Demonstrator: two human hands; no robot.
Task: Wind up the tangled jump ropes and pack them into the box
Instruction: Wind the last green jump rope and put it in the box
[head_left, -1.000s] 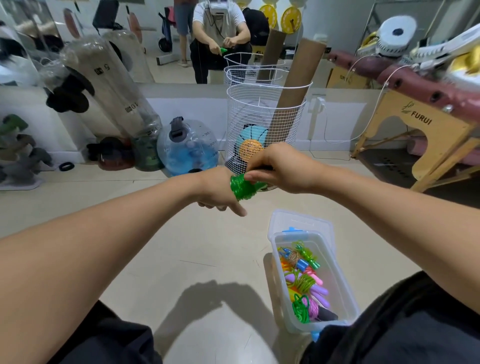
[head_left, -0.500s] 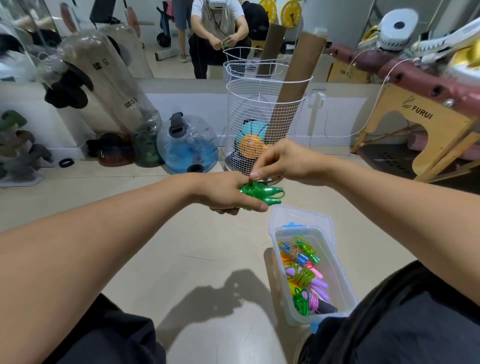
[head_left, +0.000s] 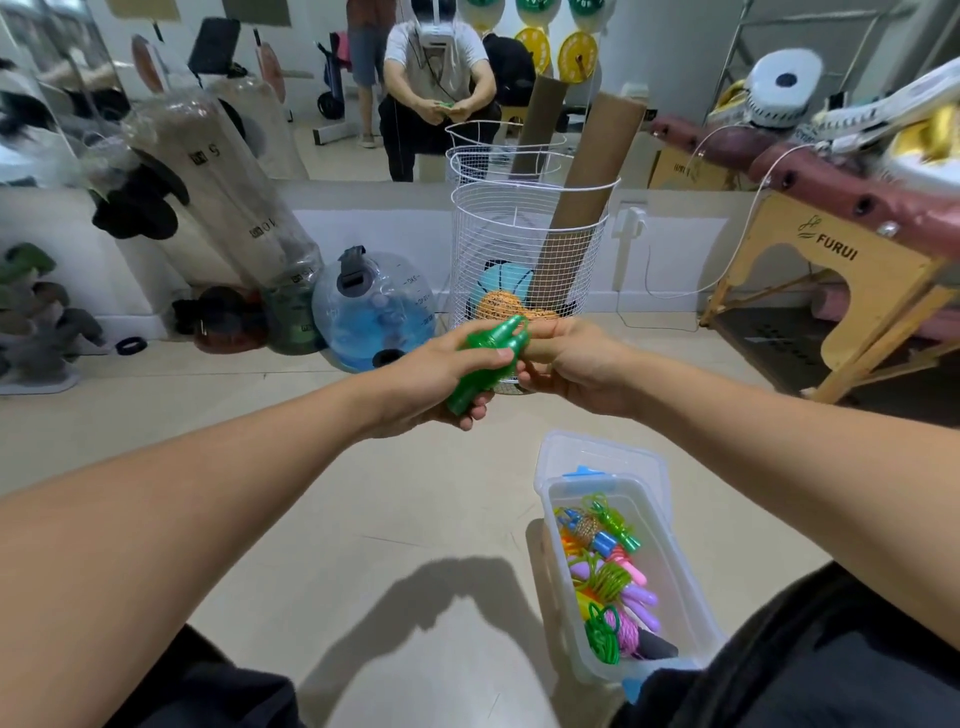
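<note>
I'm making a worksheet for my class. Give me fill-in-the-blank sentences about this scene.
1. The left hand grips jump rope handles coloured ____.
2. The clear box on the floor has its lid ____.
3. The cardboard tube stands in a white wire ____.

Missing words: green; off; basket

Head-height, forward-down, seemingly near floor
</note>
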